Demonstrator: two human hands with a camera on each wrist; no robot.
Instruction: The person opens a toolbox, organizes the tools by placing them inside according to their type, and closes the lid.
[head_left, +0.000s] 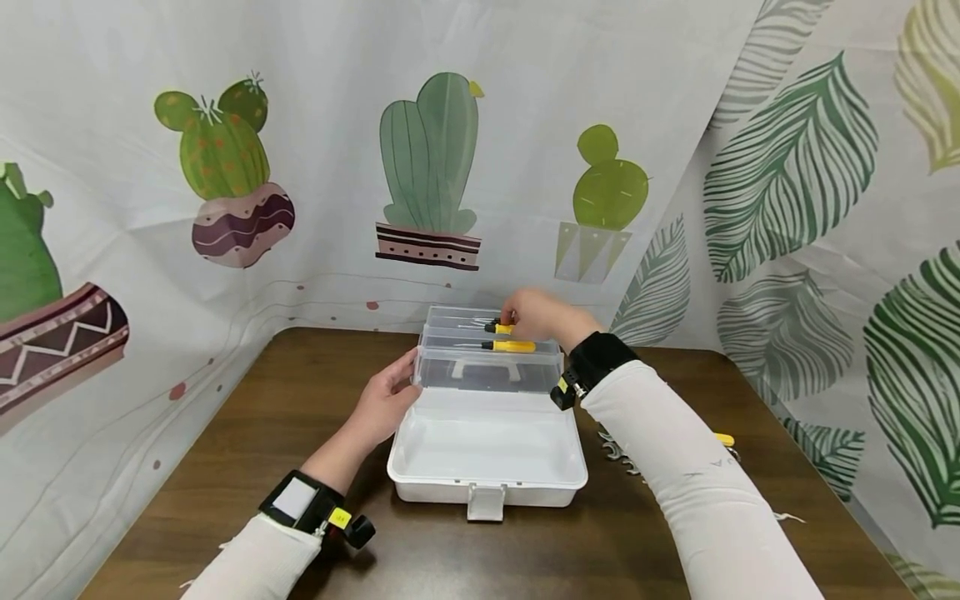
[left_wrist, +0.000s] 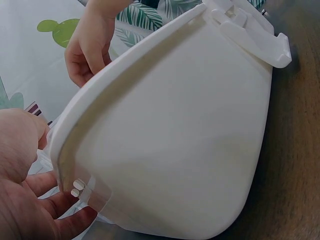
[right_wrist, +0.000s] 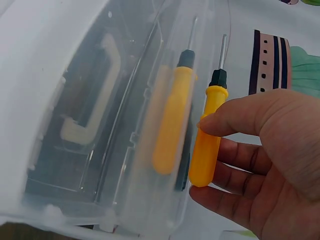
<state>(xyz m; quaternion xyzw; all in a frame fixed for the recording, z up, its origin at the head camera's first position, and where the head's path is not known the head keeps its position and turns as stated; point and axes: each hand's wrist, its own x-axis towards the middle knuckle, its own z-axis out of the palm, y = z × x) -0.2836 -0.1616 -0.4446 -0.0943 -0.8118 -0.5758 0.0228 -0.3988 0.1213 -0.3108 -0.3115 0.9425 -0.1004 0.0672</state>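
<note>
A white toolbox (head_left: 487,492) stands with its lid raised and its clear plastic trays (head_left: 442,337) spread out at the back. With its thumb and fingers, my left hand (head_left: 386,400) grips the left side of the clear part near the hinge; the left wrist view shows its fingers (left_wrist: 75,222) against the box's side. My right hand (head_left: 543,317) pinches a yellow-handled screwdriver (right_wrist: 206,145) over the rear tray. Another yellow screwdriver (head_left: 513,346) lies in the tray in front of it, seen through clear plastic in the right wrist view.
On the brown table (head_left: 315,400), several wrenches (head_left: 611,446) lie right of the toolbox, partly hidden by my right sleeve. A yellow-handled tool (head_left: 723,439) shows beyond that sleeve. A printed cloth (head_left: 322,167) hangs close behind the table.
</note>
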